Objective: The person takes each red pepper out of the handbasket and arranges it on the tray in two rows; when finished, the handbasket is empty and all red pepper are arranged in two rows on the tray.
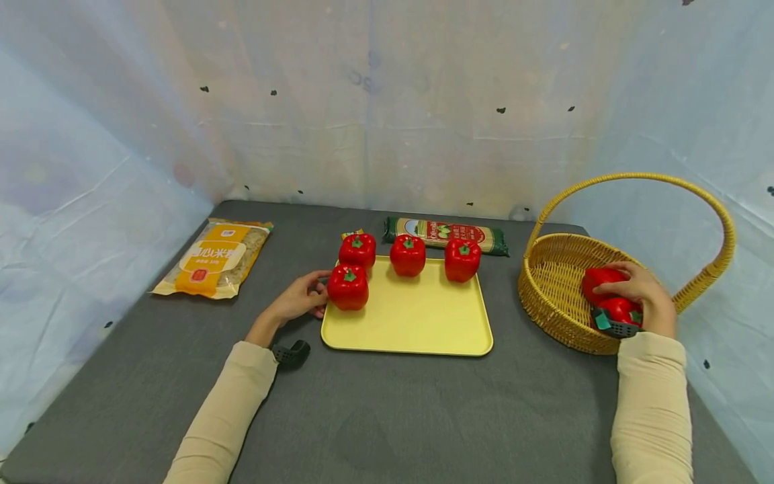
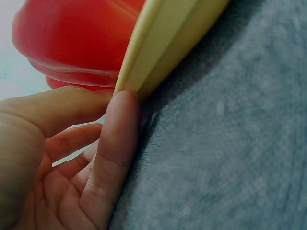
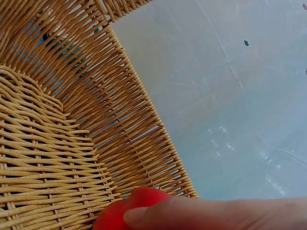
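My left hand pinches the left rim of a yellow tray between thumb and finger; the left wrist view shows the fingertips on the rim. Several red bell peppers stand on the tray, one right beside those fingers. Inside a wicker basket on the right, my right hand grips a red bell pepper. A second bell pepper lies in the basket below that hand, partly hidden by the wrist strap. In the right wrist view, the thumb lies against the gripped pepper.
A bag of grain lies at the far left of the grey table. Behind the tray are a green-ended pasta packet and a small yellow packet. The basket's tall handle arches over it.
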The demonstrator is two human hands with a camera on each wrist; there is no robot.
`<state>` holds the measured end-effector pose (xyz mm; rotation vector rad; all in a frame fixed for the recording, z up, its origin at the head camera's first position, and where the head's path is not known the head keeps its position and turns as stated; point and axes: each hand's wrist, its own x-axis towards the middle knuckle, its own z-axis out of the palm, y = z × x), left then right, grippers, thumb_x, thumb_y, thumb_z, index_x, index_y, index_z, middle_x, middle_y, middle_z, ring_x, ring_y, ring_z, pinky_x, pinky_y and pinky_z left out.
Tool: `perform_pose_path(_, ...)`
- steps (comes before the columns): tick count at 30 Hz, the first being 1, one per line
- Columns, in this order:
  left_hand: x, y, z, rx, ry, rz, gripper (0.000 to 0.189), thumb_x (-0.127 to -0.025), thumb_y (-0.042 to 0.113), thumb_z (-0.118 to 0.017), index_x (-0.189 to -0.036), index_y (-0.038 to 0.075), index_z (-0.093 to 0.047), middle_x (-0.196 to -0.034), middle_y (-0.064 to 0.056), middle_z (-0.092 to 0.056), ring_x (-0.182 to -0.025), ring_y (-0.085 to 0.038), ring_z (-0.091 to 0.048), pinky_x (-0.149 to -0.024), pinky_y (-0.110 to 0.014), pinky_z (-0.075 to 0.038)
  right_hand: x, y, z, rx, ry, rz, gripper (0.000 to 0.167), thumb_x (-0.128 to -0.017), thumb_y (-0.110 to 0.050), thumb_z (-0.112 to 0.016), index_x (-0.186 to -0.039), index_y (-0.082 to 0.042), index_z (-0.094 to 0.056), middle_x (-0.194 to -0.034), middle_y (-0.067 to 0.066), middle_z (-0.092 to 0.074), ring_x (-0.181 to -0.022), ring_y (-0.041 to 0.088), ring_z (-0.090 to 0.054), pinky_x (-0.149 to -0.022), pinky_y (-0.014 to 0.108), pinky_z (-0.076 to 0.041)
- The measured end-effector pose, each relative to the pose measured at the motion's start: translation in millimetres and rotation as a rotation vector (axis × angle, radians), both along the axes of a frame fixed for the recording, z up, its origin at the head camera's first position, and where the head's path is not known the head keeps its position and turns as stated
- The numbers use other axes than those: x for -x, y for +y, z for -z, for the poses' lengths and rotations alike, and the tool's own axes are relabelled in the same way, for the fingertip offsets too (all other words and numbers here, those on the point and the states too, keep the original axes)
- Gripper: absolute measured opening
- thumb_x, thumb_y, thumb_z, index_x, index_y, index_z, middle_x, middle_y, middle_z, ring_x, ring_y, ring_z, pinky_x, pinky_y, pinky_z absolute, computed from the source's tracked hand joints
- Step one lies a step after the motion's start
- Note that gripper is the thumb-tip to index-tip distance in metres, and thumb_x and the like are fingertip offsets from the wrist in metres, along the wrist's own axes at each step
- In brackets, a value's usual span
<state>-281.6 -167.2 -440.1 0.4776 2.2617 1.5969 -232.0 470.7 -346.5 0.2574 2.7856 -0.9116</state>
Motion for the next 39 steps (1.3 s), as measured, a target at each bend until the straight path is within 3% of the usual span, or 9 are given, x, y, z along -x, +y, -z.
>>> perform_pose_path(5,-0.8,-0.2,-0.1,0.0,0.0,-0.006,0.056,-0.092,0.005,-0.056,-0.141,0.001,-0.031,-0.096,-0.017,-0.052,-0.069,-0.022,-0.06,-0.063,-0.034,-0.056,0.5,0,0.5,0.022,0.071,0.031,0.087,-0.088,-0.032,-0.061,-0.142,0.011,-0.008,-0.133,0.043,-0.016,-0.107,0.053,-0.035,-0.066,0.035,-0.049)
perform_pose_path(13,-1.3,0.6,-1.4,-0.008,-0.004,0.002,0.056,-0.092,0.005,-0.056,-0.142,0.001,-0.03,-0.097,-0.02,-0.051,-0.07,-0.022,-0.06,-0.062,-0.033,-0.056,-0.1,-8,-0.7,0.137,0.235,0.216,0.096,-0.086,-0.04,-0.064,-0.143,0.008,-0.004,-0.139,0.039,-0.018,-0.118,0.051,-0.03,-0.071,0.038,-0.043)
perform_pose_path(16,-7.1,3.0,-11.6,-0.016,-0.014,0.011,0.056,-0.093,0.003,-0.055,-0.142,-0.002,-0.029,-0.097,-0.022,-0.051,-0.07,-0.023,-0.06,-0.062,-0.033,-0.056,-1.6,-12,-4.2,0.15,0.277,0.241,0.095,-0.084,-0.043,-0.065,-0.142,0.007,-0.008,-0.142,0.035,-0.018,-0.121,0.049,-0.028,-0.073,0.038,-0.041)
perform_pose_path(20,-15.7,5.9,-26.2,-0.012,-0.027,0.02,0.055,-0.092,0.001,-0.054,-0.141,-0.005,-0.028,-0.098,-0.025,-0.05,-0.071,-0.025,-0.06,-0.063,-0.033,-0.056,-4.3,-16,-8.8,0.122,0.339,0.229,0.09,-0.084,-0.044,-0.064,-0.142,0.005,-0.015,-0.14,0.03,-0.023,-0.114,0.043,-0.032,-0.07,0.032,-0.04)
perform_pose_path(24,-16.6,5.4,-27.1,-0.006,-0.018,0.027,0.055,-0.092,0.001,-0.054,-0.141,-0.006,-0.028,-0.098,-0.026,-0.05,-0.071,-0.025,-0.06,-0.063,-0.033,-0.056,-7.0,-21,-13.6,0.08,0.409,0.207,0.082,-0.084,-0.044,-0.064,-0.143,-0.002,-0.025,-0.133,0.023,-0.03,-0.1,0.026,-0.037,-0.064,0.021,-0.04)
perform_pose_path(26,-13.3,4.4,-22.0,-0.005,-0.015,0.025,0.055,-0.093,0.001,-0.053,-0.141,-0.006,-0.027,-0.098,-0.025,-0.05,-0.071,-0.025,-0.06,-0.063,-0.034,-0.056,-8.8,-24,-17.6,0.073,0.448,0.19,0.078,-0.084,-0.043,-0.065,-0.144,-0.006,-0.03,-0.132,0.02,-0.032,-0.097,0.021,-0.037,-0.062,0.015,-0.039)
perform_pose_path(31,-2.6,1.4,-5.2,-0.014,-0.015,0.016,0.056,-0.093,0.001,-0.053,-0.142,-0.003,-0.027,-0.098,-0.023,-0.051,-0.07,-0.023,-0.059,-0.061,-0.033,-0.056,-16.9,-40,-32.6,0.059,0.511,0.136,0.075,-0.085,-0.039,-0.066,-0.147,-0.015,-0.03,-0.137,0.019,-0.033,-0.105,0.023,-0.034,-0.063,0.011,-0.036)
perform_pose_path(35,-0.1,0.2,-0.8,-0.013,-0.008,0.011,0.056,-0.093,0.004,-0.055,-0.142,-0.001,-0.028,-0.097,-0.021,-0.051,-0.069,-0.022,-0.059,-0.061,-0.032,-0.056,-27.1,-58,-44.9,0.063,0.552,0.082,0.072,-0.084,-0.034,-0.068,-0.145,-0.016,-0.032,-0.134,0.012,-0.038,-0.102,0.013,-0.038,-0.065,0.009,-0.036)
perform_pose_path(39,0.1,-0.3,-0.2,-0.008,-0.005,0.004,0.056,-0.092,0.005,-0.056,-0.142,0.0,-0.03,-0.097,-0.02,-0.051,-0.069,-0.022,-0.06,-0.062,-0.033,-0.056,-37.4,-81,-53.7,0.084,0.601,-0.003,0.065,-0.082,-0.025,-0.072,-0.137,-0.012,-0.039,-0.12,-0.005,-0.044,-0.091,0.001,-0.044,-0.064,0.006,-0.039)
